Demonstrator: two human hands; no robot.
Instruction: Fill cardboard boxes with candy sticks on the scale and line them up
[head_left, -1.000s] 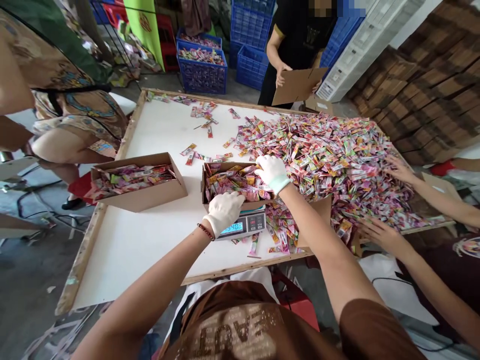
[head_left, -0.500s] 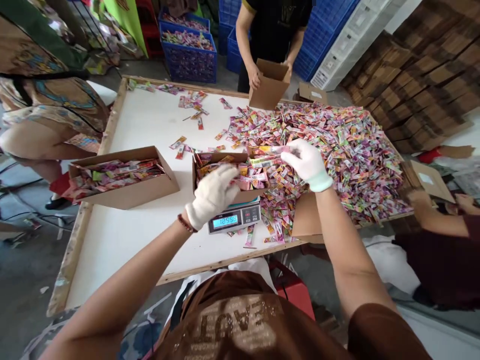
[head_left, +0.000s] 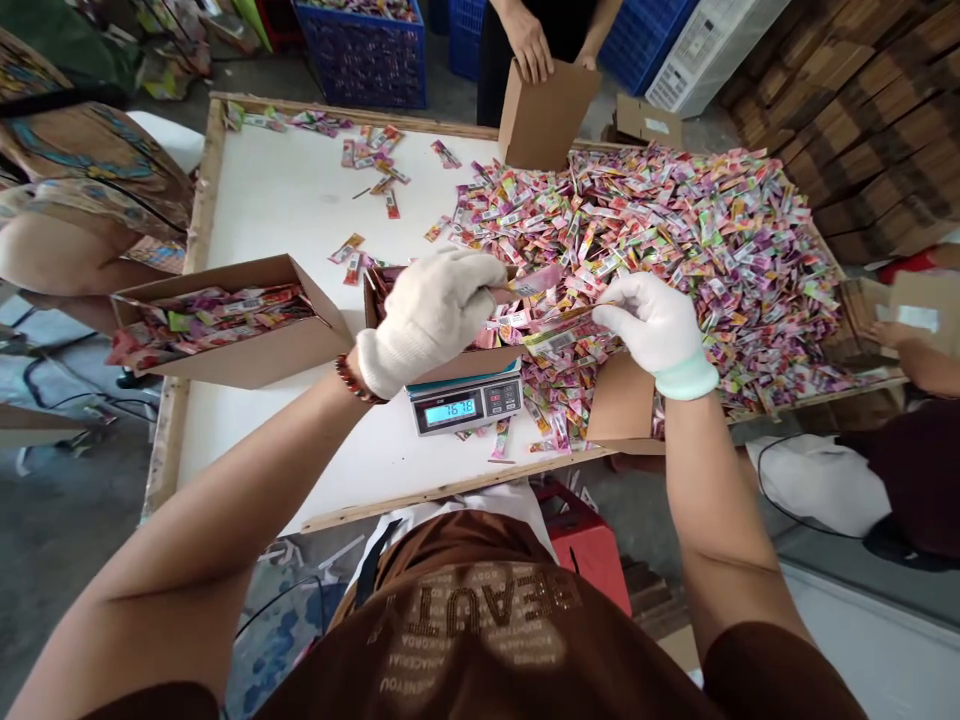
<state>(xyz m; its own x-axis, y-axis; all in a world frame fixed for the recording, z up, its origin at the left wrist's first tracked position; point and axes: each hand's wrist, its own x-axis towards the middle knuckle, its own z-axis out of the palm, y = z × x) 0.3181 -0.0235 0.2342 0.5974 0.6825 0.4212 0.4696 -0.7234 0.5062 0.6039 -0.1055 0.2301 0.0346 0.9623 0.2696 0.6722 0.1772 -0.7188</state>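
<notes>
Both my hands wear white gloves and hover above a cardboard box [head_left: 472, 362] of coloured sachets that sits on a digital scale [head_left: 465, 406]. My left hand [head_left: 431, 312] is closed, pinching a pink sachet [head_left: 529, 285] at its fingertips. My right hand [head_left: 654, 322] is closed on a long flat sachet [head_left: 566, 328] that points left toward the other hand. A big heap of sachets [head_left: 660, 250] covers the right half of the white table [head_left: 292, 210].
A second box full of sachets [head_left: 225, 330] rests at the table's left edge. Across the table a person holds an upright cardboard box [head_left: 541, 115]. Another person's hand [head_left: 896, 335] shows at the right. Blue crates [head_left: 364, 50] and stacked cartons [head_left: 877, 130] stand behind.
Both hands rose from the box on the scale, each now pinching a sachet. The scale reading dropped. The person opposite folded a flat carton into an upright box.
</notes>
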